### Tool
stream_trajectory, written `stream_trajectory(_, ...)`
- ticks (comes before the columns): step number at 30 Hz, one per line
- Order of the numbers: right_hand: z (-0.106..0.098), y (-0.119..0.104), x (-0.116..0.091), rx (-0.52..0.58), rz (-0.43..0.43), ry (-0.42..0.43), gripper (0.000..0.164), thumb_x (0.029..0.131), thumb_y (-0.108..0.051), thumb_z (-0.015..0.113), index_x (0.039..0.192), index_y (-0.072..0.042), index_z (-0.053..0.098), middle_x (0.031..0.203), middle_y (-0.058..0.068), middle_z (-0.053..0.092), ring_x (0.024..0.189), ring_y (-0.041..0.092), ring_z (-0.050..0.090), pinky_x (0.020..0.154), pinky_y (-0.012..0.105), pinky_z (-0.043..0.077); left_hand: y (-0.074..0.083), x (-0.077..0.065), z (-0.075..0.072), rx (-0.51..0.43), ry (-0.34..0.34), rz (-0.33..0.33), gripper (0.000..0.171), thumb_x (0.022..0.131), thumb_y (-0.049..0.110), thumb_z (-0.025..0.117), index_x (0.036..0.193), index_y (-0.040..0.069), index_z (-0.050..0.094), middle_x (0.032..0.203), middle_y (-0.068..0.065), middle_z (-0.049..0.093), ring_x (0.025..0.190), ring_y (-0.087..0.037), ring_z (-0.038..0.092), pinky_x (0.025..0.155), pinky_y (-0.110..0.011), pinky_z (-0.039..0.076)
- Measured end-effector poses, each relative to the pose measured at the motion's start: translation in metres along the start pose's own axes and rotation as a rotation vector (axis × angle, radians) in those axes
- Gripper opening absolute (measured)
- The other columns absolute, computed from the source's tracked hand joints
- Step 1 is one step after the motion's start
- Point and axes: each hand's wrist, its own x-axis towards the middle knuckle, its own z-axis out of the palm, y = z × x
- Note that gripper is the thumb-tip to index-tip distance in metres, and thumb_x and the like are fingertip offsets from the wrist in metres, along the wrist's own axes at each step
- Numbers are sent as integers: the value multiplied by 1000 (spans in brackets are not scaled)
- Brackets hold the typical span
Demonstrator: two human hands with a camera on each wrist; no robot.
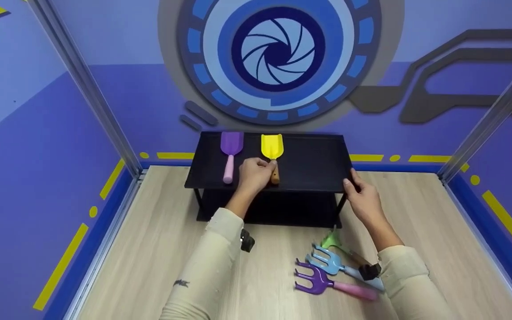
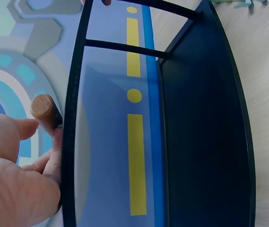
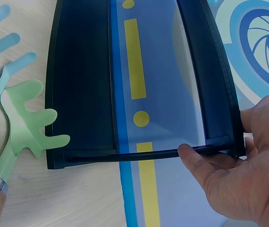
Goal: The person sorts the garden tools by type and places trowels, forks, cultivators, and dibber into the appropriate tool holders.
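A black two-tier shelf (image 1: 309, 166) stands against the back wall. On its top board lies a yellow hand shovel (image 1: 272, 146) with a wooden handle, and my left hand (image 1: 256, 174) pinches that handle. The handle's end (image 2: 43, 108) shows between thumb and fingers in the left wrist view, close over the board's front edge. To the left of this hand, a purple shovel (image 1: 231, 144) with a pink handle lies on the same board. My right hand (image 1: 365, 200) grips the shelf's front right corner; in the right wrist view its thumb (image 3: 191, 158) lies at the post.
On the wooden tabletop (image 1: 158, 249), before the shelf, lie a purple hand fork (image 1: 316, 279), a light blue fork (image 1: 327, 261) and a green fork (image 1: 331, 240), beside my right forearm. The shelf's lower board (image 1: 282, 211) sits near the tabletop. Blue patterned walls (image 1: 118, 84) enclose the space.
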Motion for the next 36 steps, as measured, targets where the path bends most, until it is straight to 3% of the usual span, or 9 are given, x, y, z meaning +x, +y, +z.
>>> stream_trajectory(4,1,0,0,-2,0,1,63,115,-42,45,169,-21,23,175,18,27,161,39,33,122,51,44,-10,7,7,2,-6,-1,31,99,42,73,97,11,76,97,-2,78,92,-16,70,82,-32,58)
stream_trajectory(9,2,0,0,10,-2,-2,63,115,-42,45,169,-20,24,175,18,26,161,39,33,122,51,45,-26,12,16,36,65,82,34,98,46,71,99,12,73,93,0,76,90,-16,70,83,-33,59)
stream_trajectory(15,1,2,1,-5,-7,-3,63,115,-41,45,169,-18,23,174,19,26,162,41,29,127,54,38,-17,-19,4,-22,155,232,21,98,29,75,90,9,72,91,-7,71,87,-21,67,84,-36,56)
stream_trajectory(20,1,1,1,-11,-15,1,63,115,-41,45,170,-18,24,174,20,27,163,42,28,128,55,35,-14,-44,-7,-70,158,332,19,100,22,73,86,9,73,87,-8,73,80,-16,65,78,-30,54)
stream_trajectory(23,1,1,1,-17,-9,-2,63,115,-42,45,170,-19,24,174,19,26,163,42,28,129,56,35,-19,-54,-12,-143,70,375,17,100,20,74,87,9,74,87,-6,74,77,-9,62,75,-24,53)
stream_trajectory(25,0,1,0,-19,-1,-3,63,115,-43,44,170,-20,23,175,19,26,163,42,27,129,56,34,-24,-60,-14,-211,-38,390,17,101,20,73,91,7,75,87,-10,75,75,-9,62,71,-22,53)
stream_trajectory(30,-1,1,-1,-9,10,-7,64,115,-45,44,170,-22,22,176,16,24,164,40,26,129,55,35,-38,-75,-18,-305,-294,363,22,104,23,71,98,2,75,94,-26,73,73,-19,65,63,-23,55)
stream_trajectory(36,0,2,0,-1,6,-17,65,114,-47,44,170,-23,21,176,16,24,163,40,28,128,54,37,-62,-86,-20,-271,-416,348,21,105,23,70,103,3,77,95,-22,76,74,-14,65,67,-26,58)
